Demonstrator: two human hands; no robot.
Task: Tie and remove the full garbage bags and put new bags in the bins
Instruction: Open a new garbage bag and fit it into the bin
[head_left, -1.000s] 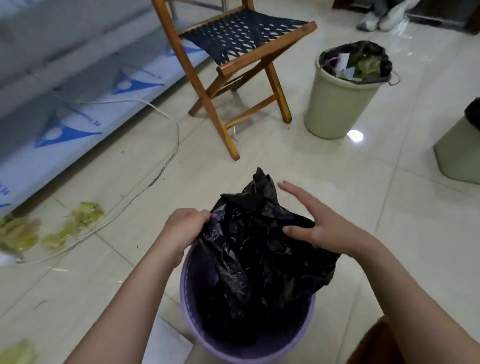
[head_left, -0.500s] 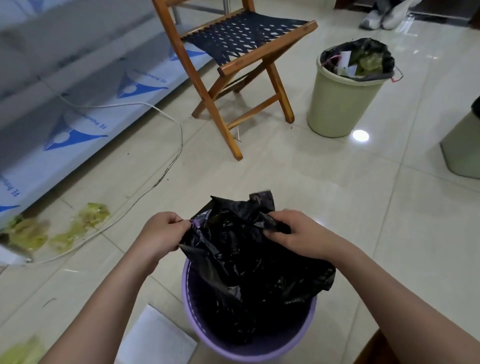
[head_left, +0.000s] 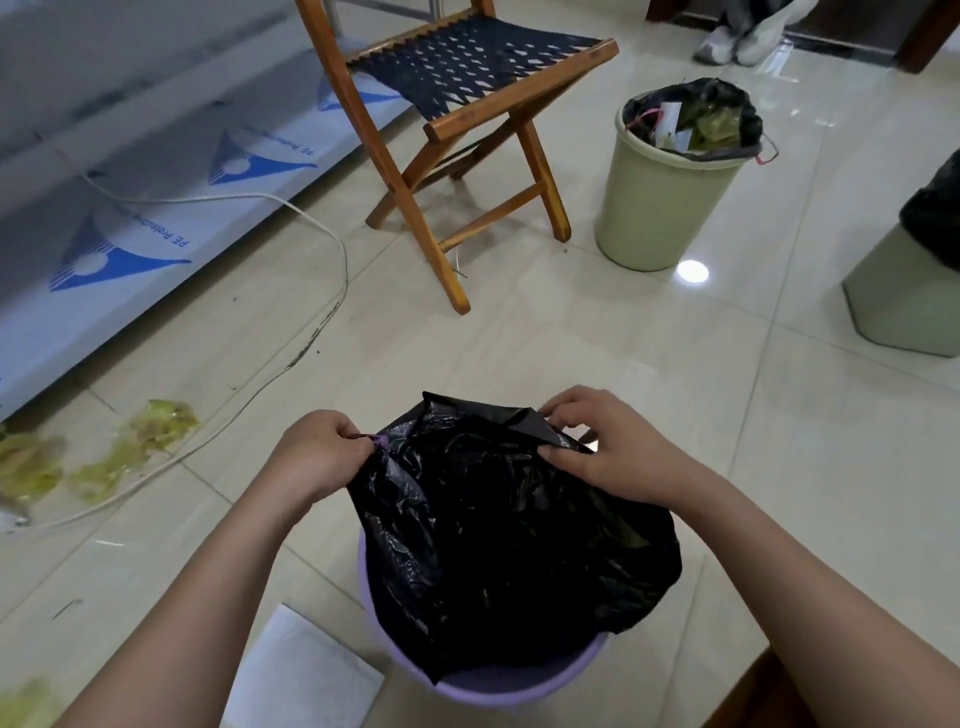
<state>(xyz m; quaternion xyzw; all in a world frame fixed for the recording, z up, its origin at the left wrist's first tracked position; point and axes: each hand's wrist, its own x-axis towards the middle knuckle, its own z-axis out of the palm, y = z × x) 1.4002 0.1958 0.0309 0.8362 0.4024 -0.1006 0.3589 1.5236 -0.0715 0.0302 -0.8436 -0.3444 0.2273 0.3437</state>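
I stand on a glossy pale tiled floor, my left hand pinching the black bag at its left edge and my right hand gripping its far right corner, the bag sitting in the purple bin directly below both hands. Beyond my hands stand a wooden folding chair and a beige bin stuffed with rubbish, and a third bin far to the right is cut off by the frame edge. That makes three bins and one chair, with a white cable and yellowish scraps on the floor left of my left hand; what is inside the black bag is hidden.
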